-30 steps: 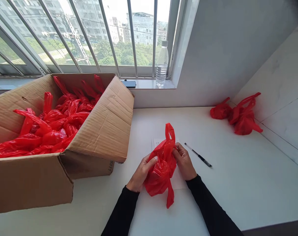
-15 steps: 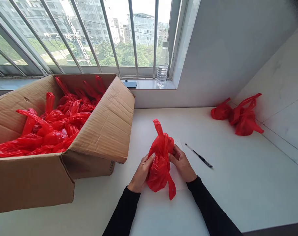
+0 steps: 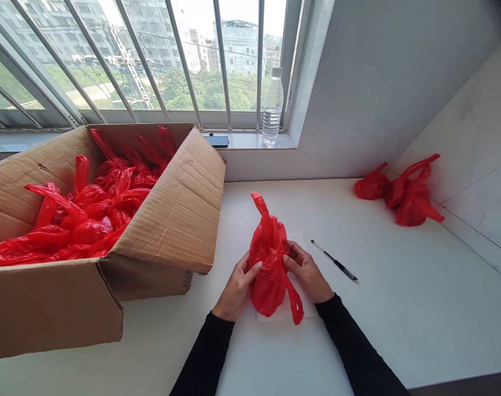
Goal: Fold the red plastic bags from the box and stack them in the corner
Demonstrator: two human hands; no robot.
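Between my two hands is a red plastic bag (image 3: pixel 270 280), knotted in the middle, with one handle loop pointing up and the other hanging down to the right. My left hand (image 3: pixel 236 286) grips its left side, thumb on the front near the knot. On the right side my right hand (image 3: pixel 307 270) pinches the bag beside the knot. Its contents are hidden. Beneath the bag lies a sheet of white paper (image 3: pixel 297 245), mostly covered. A black pen (image 3: pixel 335 260) rests on the white table just right of my right hand.
A large open cardboard box (image 3: pixel 52 302) full of knotted red bags (image 3: pixel 93 231) stands at the left, one flap jutting toward me. More red bags (image 3: pixel 411 198) lie in the right back corner. On the windowsill are a water bottle (image 3: pixel 272 113) and a phone (image 3: pixel 217 141).
The red bag has turned slightly in my hands: its upper loop leans further left and its lower loop has swung right. Both hands keep their hold.
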